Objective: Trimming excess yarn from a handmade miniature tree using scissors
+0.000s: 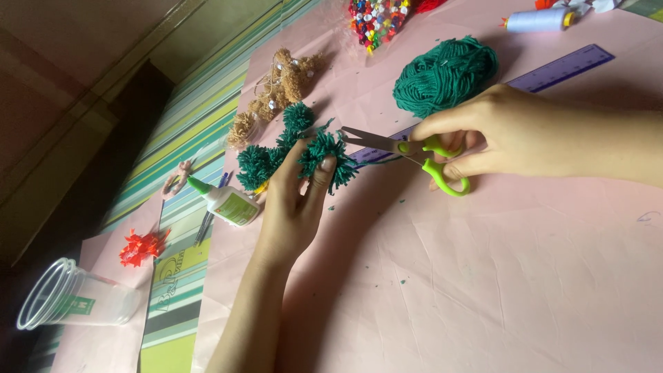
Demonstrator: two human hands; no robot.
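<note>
Head view: left hand (293, 200) pinches green pom-pom (327, 155) mid-sheet on pink paper (483, 276) — right hand (483, 138) closed through scissors (407, 148), blades parted at its edge. Risk: blades near fingertips — could nick them.

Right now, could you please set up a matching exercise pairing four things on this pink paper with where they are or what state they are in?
Things:
1. green-handled scissors
2. dark green yarn pompom
3. clear plastic cup
4. white glue bottle with green cap

Places or states:
A. lying on its side at the far left
B. pinched in the left hand
C. held open in the right hand
D. lying beside the left hand

Pairs: 1-C, 2-B, 3-A, 4-D
</note>
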